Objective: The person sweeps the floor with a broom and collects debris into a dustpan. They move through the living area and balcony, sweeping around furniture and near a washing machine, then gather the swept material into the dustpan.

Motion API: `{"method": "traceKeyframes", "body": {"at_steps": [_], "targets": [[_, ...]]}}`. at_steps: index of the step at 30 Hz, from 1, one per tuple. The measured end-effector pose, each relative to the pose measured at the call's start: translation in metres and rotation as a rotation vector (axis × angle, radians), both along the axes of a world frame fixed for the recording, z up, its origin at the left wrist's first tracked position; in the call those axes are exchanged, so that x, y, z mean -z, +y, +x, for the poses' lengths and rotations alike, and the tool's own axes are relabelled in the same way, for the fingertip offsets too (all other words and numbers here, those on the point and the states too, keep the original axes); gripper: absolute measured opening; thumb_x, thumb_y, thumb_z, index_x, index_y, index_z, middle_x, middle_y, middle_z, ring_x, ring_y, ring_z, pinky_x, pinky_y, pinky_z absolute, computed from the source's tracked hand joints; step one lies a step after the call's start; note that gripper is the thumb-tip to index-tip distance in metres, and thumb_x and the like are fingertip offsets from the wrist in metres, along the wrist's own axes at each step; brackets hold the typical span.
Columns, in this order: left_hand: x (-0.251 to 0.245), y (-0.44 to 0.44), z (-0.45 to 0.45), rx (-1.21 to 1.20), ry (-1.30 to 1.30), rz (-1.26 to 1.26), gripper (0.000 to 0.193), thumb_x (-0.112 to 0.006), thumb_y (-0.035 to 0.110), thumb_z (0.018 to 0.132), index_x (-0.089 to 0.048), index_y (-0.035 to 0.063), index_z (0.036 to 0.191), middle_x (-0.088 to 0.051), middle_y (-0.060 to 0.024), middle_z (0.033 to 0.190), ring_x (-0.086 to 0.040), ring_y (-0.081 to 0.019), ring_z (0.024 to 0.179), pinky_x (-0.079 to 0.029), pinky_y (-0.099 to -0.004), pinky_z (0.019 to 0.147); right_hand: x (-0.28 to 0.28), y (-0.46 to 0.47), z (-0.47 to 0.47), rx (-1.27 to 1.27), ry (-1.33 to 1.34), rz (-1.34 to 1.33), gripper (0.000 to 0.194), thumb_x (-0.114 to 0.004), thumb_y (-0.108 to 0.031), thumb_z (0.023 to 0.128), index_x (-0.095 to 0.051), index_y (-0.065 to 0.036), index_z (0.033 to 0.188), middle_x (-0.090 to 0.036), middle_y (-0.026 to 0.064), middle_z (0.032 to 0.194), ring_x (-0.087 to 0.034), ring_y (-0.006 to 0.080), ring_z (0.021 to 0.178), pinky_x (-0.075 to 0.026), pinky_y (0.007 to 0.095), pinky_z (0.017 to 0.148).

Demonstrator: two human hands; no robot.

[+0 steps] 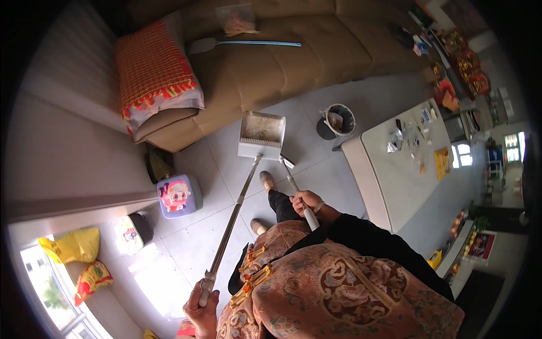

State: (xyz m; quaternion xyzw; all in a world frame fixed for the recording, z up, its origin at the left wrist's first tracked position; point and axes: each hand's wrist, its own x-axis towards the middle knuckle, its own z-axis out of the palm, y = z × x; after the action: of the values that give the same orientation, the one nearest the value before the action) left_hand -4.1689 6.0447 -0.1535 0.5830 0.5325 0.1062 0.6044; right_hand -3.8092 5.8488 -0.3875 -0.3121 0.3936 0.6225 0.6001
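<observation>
My left hand (201, 308) is closed round the grip of a long metal handle. At its far end is a white dustpan (261, 134) with a toothed edge and dusty debris inside, over the tiled floor near the sofa. My right hand (305, 201) grips the pale handle of a broom (289, 163), whose narrow head shows just beside the dustpan's right corner. The broom's bristles cannot be made out. My feet stand on the tiles between the two handles.
A brown sofa (292, 72) with a fly swatter (258, 43) and a fringed cushion (156, 68) runs across the top. Right of the dustpan stands a bin (348, 123), then a cluttered table (381, 169). A purple stool (192, 197) and a smaller stool (146, 229) are at left.
</observation>
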Motion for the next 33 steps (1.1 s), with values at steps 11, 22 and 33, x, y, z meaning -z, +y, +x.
{"method": "traceKeyframes", "body": {"at_steps": [11,22,33], "targets": [[-0.013,-0.109,-0.043,0.036,0.306,0.425,0.04,-0.083,0.011,0.073,-0.07,0.004,0.109,-0.069,-0.0127,0.076,-0.066,-0.0168,0.061,-0.052,-0.0267,0.059,0.099,-0.029,0.115,-0.092,-0.237,0.044,0.02,-0.05,-0.018,0.093,-0.047,-0.011,0.074,-0.037,-0.006,0.058,-0.038,0.0081,0.045,-0.038,0.0248,0.042],[0.009,-0.257,-0.035,-0.573,0.659,0.338,0.037,-0.08,0.016,0.076,-0.07,0.0122,0.111,-0.068,-0.0069,0.075,-0.065,-0.014,0.061,-0.051,-0.025,0.06,0.154,0.024,0.099,-0.524,-0.255,-0.402,0.023,-0.038,-0.021,0.092,-0.044,-0.007,0.076,-0.047,0.0038,0.061,-0.046,0.0176,0.049,-0.045,0.0319,0.049],[0.031,-0.376,-0.061,-1.111,0.608,0.277,0.038,-0.075,0.008,0.081,-0.068,0.0068,0.118,-0.065,0.0037,0.076,-0.055,-0.0021,0.067,-0.048,-0.0197,0.063,0.103,0.04,0.022,-0.549,0.017,-0.377,0.019,-0.035,-0.01,0.092,-0.041,-0.006,0.074,-0.045,0.004,0.061,-0.045,0.0171,0.049,-0.044,0.0303,0.05]]}}
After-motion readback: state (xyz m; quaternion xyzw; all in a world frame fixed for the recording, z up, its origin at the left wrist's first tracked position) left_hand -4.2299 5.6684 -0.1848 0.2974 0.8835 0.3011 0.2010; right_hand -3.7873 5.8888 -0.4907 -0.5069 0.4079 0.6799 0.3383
